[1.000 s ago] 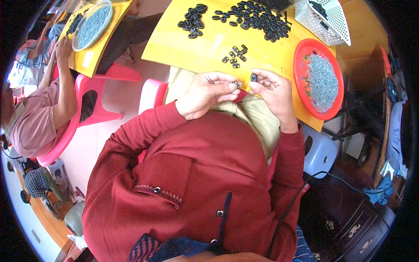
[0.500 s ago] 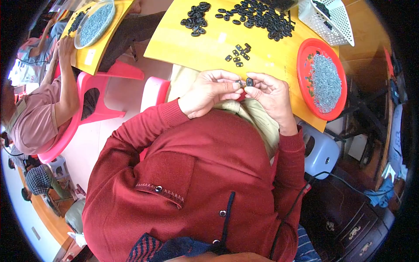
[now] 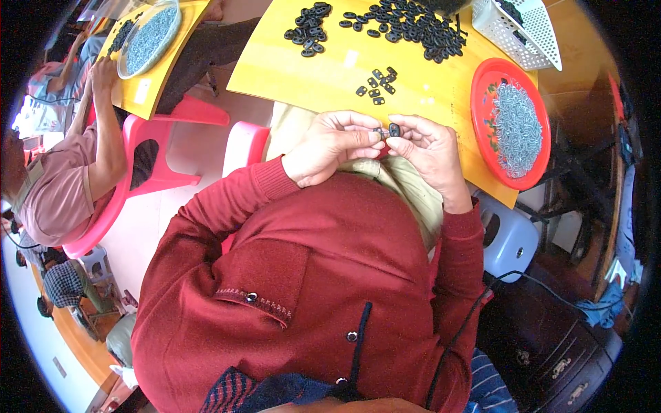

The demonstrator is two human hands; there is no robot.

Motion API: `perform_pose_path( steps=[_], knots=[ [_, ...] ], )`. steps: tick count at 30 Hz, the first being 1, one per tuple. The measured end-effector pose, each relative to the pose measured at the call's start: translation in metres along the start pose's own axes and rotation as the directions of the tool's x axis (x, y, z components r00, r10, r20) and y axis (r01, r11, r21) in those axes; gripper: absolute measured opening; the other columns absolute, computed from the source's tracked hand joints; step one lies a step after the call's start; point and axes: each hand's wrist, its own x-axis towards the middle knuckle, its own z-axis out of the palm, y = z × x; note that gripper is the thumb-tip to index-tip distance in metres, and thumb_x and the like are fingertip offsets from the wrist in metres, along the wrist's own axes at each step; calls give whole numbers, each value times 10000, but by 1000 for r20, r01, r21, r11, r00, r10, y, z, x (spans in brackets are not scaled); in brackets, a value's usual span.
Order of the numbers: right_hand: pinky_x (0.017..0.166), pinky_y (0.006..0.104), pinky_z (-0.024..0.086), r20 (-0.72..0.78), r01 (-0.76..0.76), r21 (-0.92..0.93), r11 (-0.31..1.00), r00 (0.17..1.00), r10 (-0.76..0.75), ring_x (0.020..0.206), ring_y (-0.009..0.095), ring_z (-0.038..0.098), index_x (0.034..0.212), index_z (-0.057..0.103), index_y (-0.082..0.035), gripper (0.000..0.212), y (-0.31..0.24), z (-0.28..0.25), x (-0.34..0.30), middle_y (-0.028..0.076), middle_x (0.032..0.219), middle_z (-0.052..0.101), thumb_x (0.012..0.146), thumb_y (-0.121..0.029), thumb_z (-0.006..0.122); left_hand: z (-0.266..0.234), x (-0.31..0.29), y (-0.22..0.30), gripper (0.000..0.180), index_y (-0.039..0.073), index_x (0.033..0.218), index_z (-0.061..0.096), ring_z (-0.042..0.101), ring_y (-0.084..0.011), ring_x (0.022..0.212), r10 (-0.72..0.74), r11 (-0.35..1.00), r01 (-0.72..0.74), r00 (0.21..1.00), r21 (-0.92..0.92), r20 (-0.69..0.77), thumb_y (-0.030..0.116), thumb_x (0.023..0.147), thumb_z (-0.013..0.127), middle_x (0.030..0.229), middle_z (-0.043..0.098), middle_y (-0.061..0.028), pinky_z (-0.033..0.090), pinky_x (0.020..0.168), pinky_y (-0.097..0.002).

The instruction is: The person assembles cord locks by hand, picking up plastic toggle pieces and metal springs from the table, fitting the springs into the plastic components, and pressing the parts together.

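Just past the near edge of the yellow table, my two hands meet in front of my body. My left hand pinches a small dark part with a metallic bit, probably a screw, though the fingers cover most of it. Between thumb and forefinger, my right hand grips a black oval two-hole piece, held upright beside the other part. A small group of black two-hole pieces lies on the table ahead of my hands.
A red tray heaped with silver screws stands at the right. Farther back are a pile of black oval pieces, a smaller pile and a white perforated basket. A co-worker sits at another table on the left.
The hands stay almost in place. The left-hand part and the black oval piece have shifted slightly, and more metal shows between them. The whole view has moved a little.
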Motion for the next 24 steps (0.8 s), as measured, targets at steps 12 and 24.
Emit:
perform_pose_path(
  steps=[12, 24],
  knots=[
    [683, 216, 510, 26, 6, -30, 1000, 1000, -5, 752, 93, 616, 1140, 609, 49, 295, 0, -2, 0, 59, 869, 655, 851, 12, 654, 4, -1, 1, 155, -49, 1028, 623, 682, -202, 851, -10, 999, 8, 999, -45, -35, -26, 875, 620, 954, 670, -137, 582, 784, -279],
    [728, 230, 545, 72, -27, -14, 1000, 997, 28, 816, 99, 631, 1180, 593, 35, 346, 1, -8, 0, 60, 931, 654, 850, -21, 681, -2, 1, -1, 155, 1, 1040, 638, 666, -193, 912, -25, 999, 25, 1000, -23, -6, 0, 886, 615, 1009, 675, -113, 567, 816, -299]
  ],
)
